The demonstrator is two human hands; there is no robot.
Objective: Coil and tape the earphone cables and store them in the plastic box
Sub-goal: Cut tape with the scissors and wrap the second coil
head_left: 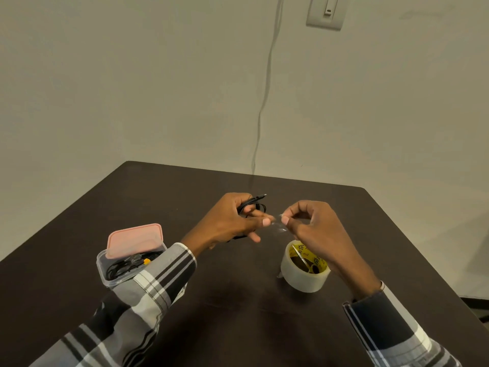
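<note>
**Taping stage, one coil in hand, some cable already boxed**

A coiled black earphone cable [252, 205] is gripped in the left hand [232, 221] at frame centre, fingers curled round it, plug poking out top. A clear tape strip [277, 225] is pinched by the right hand [315, 229] and stretched between both thumbs. Strip not yet wrapped, judged mid-step. The tape roll [304, 271] sits on the table [238, 300] just below the right hand. At lower left, the plastic box [105, 271] is seen open, pink lid [135, 239] propped, dark cables inside, so part is judged done. Box partly covered by the sleeve; cable count unclear; tape edges barely visible.
</note>
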